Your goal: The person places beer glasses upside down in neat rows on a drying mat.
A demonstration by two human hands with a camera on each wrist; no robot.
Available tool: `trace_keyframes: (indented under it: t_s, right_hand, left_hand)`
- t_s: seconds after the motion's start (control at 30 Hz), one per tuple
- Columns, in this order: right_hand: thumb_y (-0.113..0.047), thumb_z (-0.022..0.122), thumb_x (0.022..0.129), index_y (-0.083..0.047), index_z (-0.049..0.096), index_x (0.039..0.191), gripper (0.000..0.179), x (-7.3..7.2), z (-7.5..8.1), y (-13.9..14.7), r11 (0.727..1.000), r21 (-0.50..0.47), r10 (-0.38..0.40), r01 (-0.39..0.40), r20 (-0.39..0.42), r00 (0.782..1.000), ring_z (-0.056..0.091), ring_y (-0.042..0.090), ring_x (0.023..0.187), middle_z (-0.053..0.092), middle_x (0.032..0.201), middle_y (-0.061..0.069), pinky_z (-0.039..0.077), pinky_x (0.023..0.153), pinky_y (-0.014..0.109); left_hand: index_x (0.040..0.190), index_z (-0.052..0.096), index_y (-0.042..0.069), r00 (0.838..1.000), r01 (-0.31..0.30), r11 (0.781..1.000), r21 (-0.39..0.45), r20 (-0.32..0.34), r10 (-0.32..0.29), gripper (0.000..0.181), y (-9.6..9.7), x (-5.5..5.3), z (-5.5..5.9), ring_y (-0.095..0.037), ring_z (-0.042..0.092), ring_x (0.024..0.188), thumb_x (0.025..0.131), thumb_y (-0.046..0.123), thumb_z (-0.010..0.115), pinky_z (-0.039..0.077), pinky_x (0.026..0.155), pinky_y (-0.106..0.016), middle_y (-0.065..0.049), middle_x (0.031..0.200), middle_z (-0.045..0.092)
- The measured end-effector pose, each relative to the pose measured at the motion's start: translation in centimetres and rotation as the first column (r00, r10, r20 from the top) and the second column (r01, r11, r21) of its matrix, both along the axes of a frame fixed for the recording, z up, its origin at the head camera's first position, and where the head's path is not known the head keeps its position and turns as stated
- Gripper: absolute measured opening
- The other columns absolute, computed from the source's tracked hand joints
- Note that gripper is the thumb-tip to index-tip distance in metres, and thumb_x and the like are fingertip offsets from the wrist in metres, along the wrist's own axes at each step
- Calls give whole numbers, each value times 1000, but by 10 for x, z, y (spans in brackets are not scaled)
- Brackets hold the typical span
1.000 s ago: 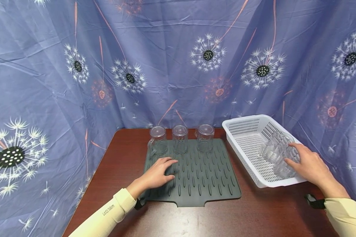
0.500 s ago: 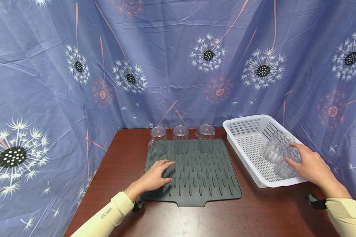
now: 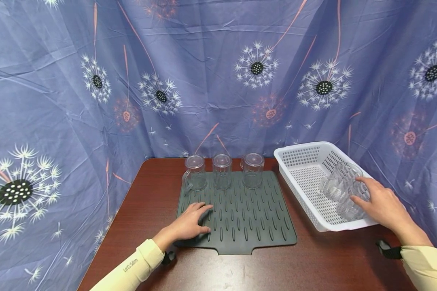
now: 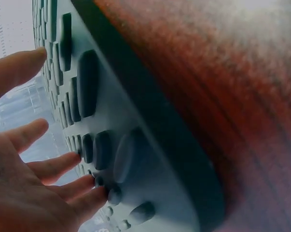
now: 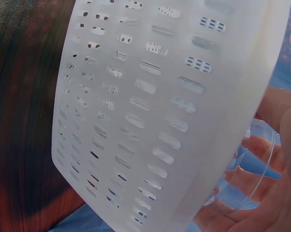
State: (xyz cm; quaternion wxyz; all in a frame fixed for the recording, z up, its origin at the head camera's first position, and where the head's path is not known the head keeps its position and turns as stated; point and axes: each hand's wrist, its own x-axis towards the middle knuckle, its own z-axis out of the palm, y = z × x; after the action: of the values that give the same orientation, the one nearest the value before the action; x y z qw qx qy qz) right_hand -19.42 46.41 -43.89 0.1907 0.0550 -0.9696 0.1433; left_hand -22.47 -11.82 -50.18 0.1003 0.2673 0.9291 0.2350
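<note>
My right hand (image 3: 384,202) is at the near right corner of a white plastic basket (image 3: 298,194). Its thumb and fingers curve round a clear glass mug (image 3: 349,208) inside. In the right wrist view, the basket wall partly hides the fingers (image 5: 254,181) and the glass. More clear glass mugs (image 3: 333,188) lie beside it, overlapping. My left hand (image 3: 187,224) is over the left front of a dark ridged drying mat (image 3: 240,226), fingers spread and holding nothing; the left wrist view shows its fingertips (image 4: 99,193) close to the ridges.
Three clear glass mugs stand upside down in a row along the mat's back edge: a left one (image 3: 196,173), a middle one (image 3: 222,171) and a right one (image 3: 253,171). A brown wooden table (image 3: 276,266) carries everything. Blue dandelion-print cloth (image 3: 204,81) hangs behind and at the sides.
My left hand has drawn slightly back toward the front left of the mat. The right hand stays at the mug in the basket, and the mugs keep their places.
</note>
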Motion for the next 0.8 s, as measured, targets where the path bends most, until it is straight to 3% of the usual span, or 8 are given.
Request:
trace_keyframes:
  t_s: [0.27, 0.8]
  right_hand:
    - [-22, 79, 84, -2, 51, 135, 61, 0, 1, -2, 1000, 1, -3, 3, 2, 1000, 51, 64, 106, 54, 129, 36, 38, 80, 71]
    - [-29, 79, 87, -4, 52, 137, 62, 4, 6, -2, 1000, -30, 6, -5, 49, 999, 48, 60, 115, 53, 132, 36, 35, 84, 72]
  left_hand:
    - [147, 51, 10, 1000, 7, 1000, -1, -5, -7, 67, -2, 4, -7, -48, 26, 148, 89, 31, 76, 32, 112, -63, -22, 158, 34]
    - [146, 53, 12, 999, -7, 1000, 9, 49, 7, 64, -1, 4, -9, -47, 21, 150, 90, 32, 76, 28, 114, -65, -20, 161, 30]
